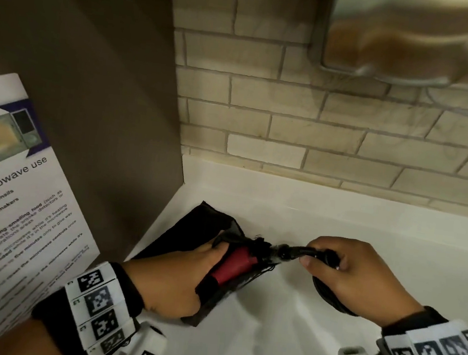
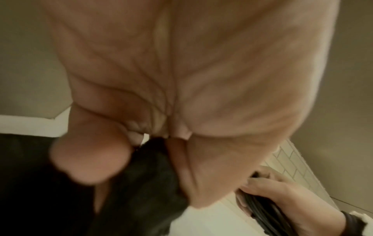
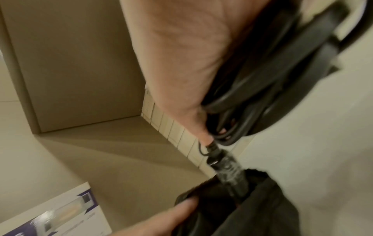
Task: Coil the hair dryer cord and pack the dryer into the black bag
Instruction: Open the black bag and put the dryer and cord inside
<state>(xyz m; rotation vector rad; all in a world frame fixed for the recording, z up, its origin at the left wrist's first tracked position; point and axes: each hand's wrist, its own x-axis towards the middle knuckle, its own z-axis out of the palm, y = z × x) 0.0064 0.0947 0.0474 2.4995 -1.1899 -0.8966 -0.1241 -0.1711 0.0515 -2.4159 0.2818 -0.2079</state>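
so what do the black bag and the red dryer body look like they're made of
The black bag looks like soft matte cloth: it creases and its mouth frays. The red dryer body looks like smooth hard plastic with a slight sheen, though partly hidden.

microwave poster point(image 1: 8, 180) beside tiled wall point(image 1: 292, 119), perhaps a dispenser point(image 1: 418, 37) above.

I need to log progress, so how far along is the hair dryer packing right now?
Mostly done: the red hair dryer already sits in the mouth of the black bag, which lies on the white counter. In hand: the left hand holds the bag open, while the right hand grips the coiled cord. Left: tucking the coil inside the bag.
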